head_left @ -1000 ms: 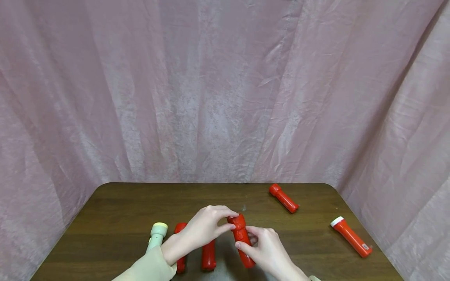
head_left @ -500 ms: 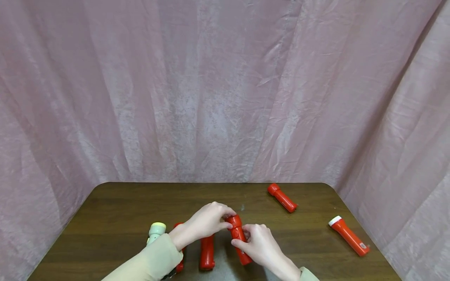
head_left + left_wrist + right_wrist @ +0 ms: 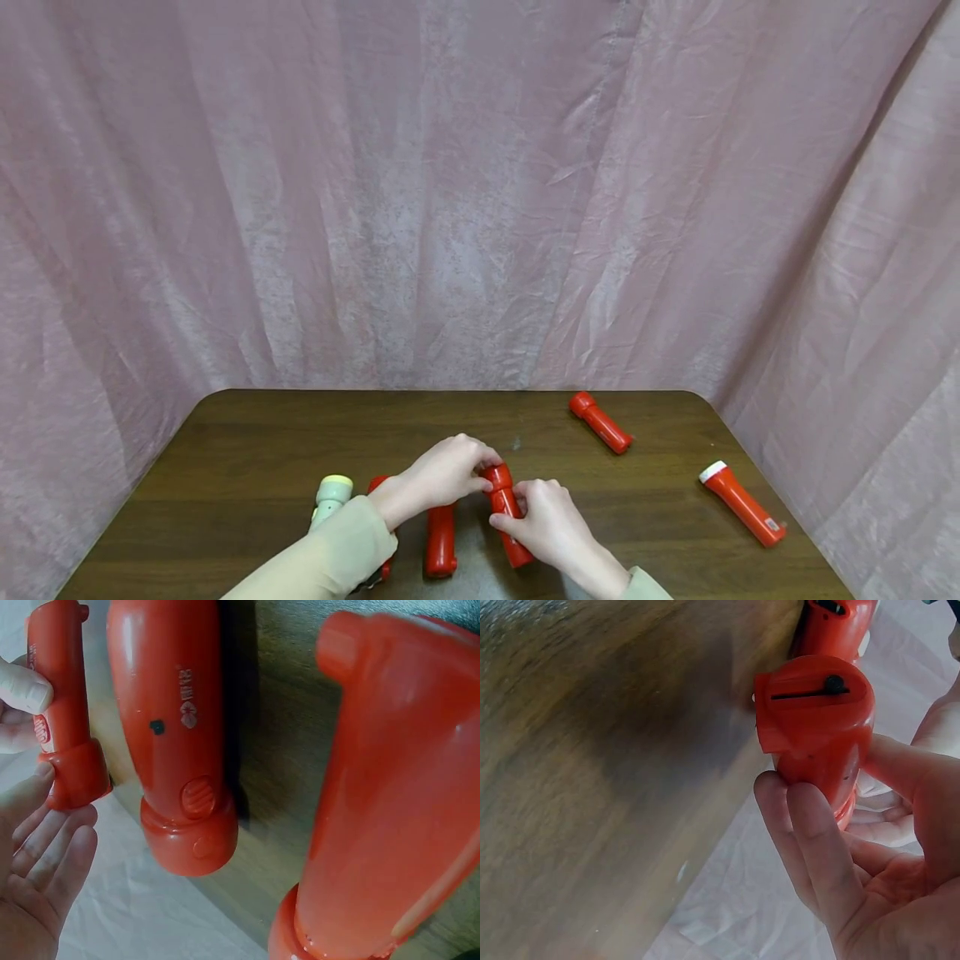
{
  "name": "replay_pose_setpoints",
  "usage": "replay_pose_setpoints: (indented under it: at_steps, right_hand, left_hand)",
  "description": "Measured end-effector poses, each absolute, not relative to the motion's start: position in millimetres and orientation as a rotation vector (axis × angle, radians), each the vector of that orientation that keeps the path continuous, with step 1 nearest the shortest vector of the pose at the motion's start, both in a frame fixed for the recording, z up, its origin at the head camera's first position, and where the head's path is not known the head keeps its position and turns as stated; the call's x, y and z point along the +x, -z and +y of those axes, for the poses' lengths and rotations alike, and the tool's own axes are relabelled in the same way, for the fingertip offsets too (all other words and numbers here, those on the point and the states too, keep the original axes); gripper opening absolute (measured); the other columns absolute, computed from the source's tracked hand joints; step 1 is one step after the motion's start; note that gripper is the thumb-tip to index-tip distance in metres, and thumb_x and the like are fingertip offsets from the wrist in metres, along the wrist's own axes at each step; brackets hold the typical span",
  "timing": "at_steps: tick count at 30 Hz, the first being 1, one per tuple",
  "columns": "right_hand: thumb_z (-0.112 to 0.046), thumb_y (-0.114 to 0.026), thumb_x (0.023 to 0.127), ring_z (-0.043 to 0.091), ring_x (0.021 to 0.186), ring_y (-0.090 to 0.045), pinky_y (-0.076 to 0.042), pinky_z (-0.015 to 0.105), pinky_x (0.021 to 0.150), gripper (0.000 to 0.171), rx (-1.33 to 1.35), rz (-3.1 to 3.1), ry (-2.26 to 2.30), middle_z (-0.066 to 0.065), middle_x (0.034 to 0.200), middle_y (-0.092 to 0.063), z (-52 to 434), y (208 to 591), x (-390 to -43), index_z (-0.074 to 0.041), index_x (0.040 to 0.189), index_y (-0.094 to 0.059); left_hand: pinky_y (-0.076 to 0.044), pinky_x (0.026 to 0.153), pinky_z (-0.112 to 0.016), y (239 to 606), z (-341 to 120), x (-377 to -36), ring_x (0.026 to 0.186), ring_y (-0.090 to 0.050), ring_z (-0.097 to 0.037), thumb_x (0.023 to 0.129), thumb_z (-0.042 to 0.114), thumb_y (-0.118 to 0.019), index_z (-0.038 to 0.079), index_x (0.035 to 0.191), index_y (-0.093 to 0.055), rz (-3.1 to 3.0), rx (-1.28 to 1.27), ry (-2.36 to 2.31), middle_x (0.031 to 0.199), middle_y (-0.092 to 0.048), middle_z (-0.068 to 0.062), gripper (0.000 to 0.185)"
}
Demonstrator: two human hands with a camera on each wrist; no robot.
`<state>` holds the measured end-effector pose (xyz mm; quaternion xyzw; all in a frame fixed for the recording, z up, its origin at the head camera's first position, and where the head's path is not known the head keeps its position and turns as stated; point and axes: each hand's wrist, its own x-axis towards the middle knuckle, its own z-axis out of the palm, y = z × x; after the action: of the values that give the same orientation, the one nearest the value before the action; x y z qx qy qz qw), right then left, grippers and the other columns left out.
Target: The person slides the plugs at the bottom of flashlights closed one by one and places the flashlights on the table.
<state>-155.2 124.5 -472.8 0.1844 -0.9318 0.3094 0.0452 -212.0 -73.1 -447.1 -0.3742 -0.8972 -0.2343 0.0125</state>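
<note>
Both hands hold one red flashlight [image 3: 505, 502] over the front middle of the table. My left hand [image 3: 447, 472] pinches its wide head end between thumb and fingers. Lower down, my right hand [image 3: 550, 523] grips the barrel, thumb on the near side. In the right wrist view the flashlight's tail [image 3: 817, 705] faces the camera, showing a dark slot with a black knob. Just left of it a second red flashlight [image 3: 441, 542] lies on the table, partly under the left wrist. A third red flashlight [image 3: 378, 483] is mostly hidden by the left forearm.
A pale green flashlight [image 3: 332, 497] with a yellow rim lies at the left, partly behind the sleeve. Toward the back right is a smaller red flashlight [image 3: 601, 423]. Near the right edge of the wooden table [image 3: 255, 442] lies a white-rimmed red flashlight [image 3: 742, 504]. Pink curtains [image 3: 450, 208] hang behind.
The held flashlight has turned about its length, its button less visible from above, and shifted slightly left. Both hands keep hold of it; the left sleeve has moved right.
</note>
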Motion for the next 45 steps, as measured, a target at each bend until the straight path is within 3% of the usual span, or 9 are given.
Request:
replay_pose_setpoints:
  at_steps: [7,16,27,34,45]
  right_hand:
    - [-0.031,-0.089,0.08,0.001,0.048,-0.04,-0.03,0.02,0.045,0.031,0.555,-2.866,-0.866,-0.012,0.052,-0.049,124,479,-158,-0.019,0.067,-0.064]
    - [-0.032,-0.09,0.08,0.001,0.049,-0.04,-0.031,0.02,0.045,0.029,0.561,-2.891,-0.878,-0.011,0.054,-0.051,124,483,-159,-0.018,0.07,-0.066]
    - [-0.031,-0.087,0.083,0.002,0.051,-0.04,-0.03,0.02,0.048,0.03,0.564,-2.922,-0.895,-0.012,0.055,-0.048,124,485,-158,-0.019,0.07,-0.063]
    - [-0.029,-0.087,0.082,0.001,0.052,-0.043,-0.033,0.021,0.049,0.025,0.581,-2.927,-0.923,-0.012,0.057,-0.056,125,485,-158,-0.018,0.074,-0.066]
    - [-0.032,-0.09,0.08,0.002,0.049,-0.042,-0.032,0.021,0.046,0.031,0.542,-2.916,-0.906,-0.012,0.054,-0.048,121,486,-156,-0.016,0.071,-0.065]
  left_hand:
    - [-0.054,0.073,-0.016,452,-71,-214,0.08,-0.069,-0.004,0.089,0.013,-0.084,0.012,0.107,-0.081,-2.843,-1.16,0.689,0.094,-0.081,0.004,0.018]
    - [-0.048,0.068,-0.017,456,-66,-216,0.071,-0.053,0.0,0.087,0.014,-0.085,0.014,0.099,-0.081,-2.853,-1.168,0.549,0.082,-0.076,0.008,0.012]
    - [-0.047,0.066,-0.016,462,-65,-218,0.067,-0.052,0.0,0.087,0.013,-0.086,0.014,0.097,-0.081,-2.847,-1.174,0.556,0.079,-0.074,0.009,0.011]
    - [-0.049,0.067,-0.016,463,-65,-219,0.069,-0.054,0.0,0.087,0.012,-0.085,0.015,0.099,-0.081,-2.865,-1.167,0.554,0.082,-0.076,0.008,0.013]
    - [-0.05,0.069,-0.016,468,-66,-220,0.072,-0.057,-0.001,0.086,0.009,-0.085,0.015,0.1,-0.081,-2.887,-1.157,0.522,0.086,-0.077,0.007,0.015]
